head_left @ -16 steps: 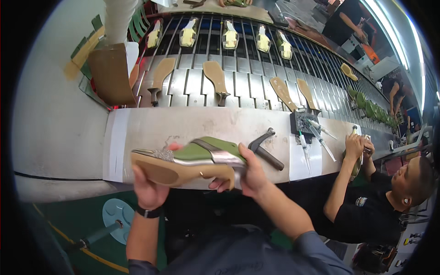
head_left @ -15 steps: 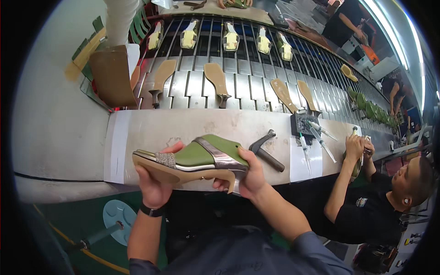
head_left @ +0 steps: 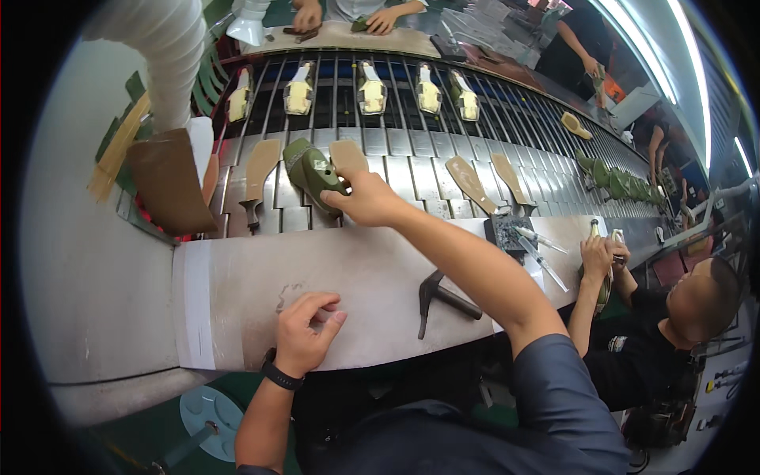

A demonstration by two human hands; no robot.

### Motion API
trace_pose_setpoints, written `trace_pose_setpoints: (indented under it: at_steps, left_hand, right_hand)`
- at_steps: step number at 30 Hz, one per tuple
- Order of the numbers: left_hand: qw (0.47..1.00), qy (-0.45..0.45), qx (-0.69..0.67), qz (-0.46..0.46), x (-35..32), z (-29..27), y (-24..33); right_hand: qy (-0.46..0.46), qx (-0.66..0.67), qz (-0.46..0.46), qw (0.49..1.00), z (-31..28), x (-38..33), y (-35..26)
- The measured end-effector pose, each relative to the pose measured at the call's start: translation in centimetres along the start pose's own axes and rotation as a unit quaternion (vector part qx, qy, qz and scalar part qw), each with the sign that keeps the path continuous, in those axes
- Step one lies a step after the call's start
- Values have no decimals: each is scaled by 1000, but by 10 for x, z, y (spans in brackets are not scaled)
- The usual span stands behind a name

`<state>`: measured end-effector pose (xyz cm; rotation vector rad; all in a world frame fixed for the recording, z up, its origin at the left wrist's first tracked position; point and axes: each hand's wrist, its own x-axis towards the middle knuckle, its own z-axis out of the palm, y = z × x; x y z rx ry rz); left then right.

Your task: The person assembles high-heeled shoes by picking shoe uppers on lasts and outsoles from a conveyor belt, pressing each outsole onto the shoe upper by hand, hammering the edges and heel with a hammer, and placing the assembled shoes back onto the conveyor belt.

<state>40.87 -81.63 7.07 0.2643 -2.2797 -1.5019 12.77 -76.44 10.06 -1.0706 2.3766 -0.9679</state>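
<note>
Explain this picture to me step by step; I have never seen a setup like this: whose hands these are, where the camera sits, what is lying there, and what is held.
No machine does the handling here: a person works with two bare hands. The camera is worn on that person's head and looks down, so the forearms come in from the bottom and straight edges bend near the rim. The right hand reaches out and holds a green shoe over a slatted conveyor. The left hand rests on the grey bench, holding nothing. On the bench lies a hammer. The conveyor carries tan soles and, further back, a row of pale shoe forms. On the right, a co-worker in black works on another item.
</note>
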Motion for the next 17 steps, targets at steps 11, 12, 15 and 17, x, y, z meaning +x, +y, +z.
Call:
trace_pose_setpoints:
  at_steps: [11, 12, 15, 17]
  left_hand:
    - [944, 89, -254, -189, -19, 10, -8]
    - [986, 91, -50, -130, -28, 11, -3]
    - [987, 55, 152, 11, -31, 13, -11]
    - [971, 30, 218, 90, -21, 20, -18]
  right_hand:
    - [-196, -519, 303, 775, -267, -8, 262]
    - [-199, -517, 301, 776, -266, -14, 279]
    - [-154, -451, 400, 783, -267, -23, 333]
    - [59, -468, 358, 806, -278, -24, 372]
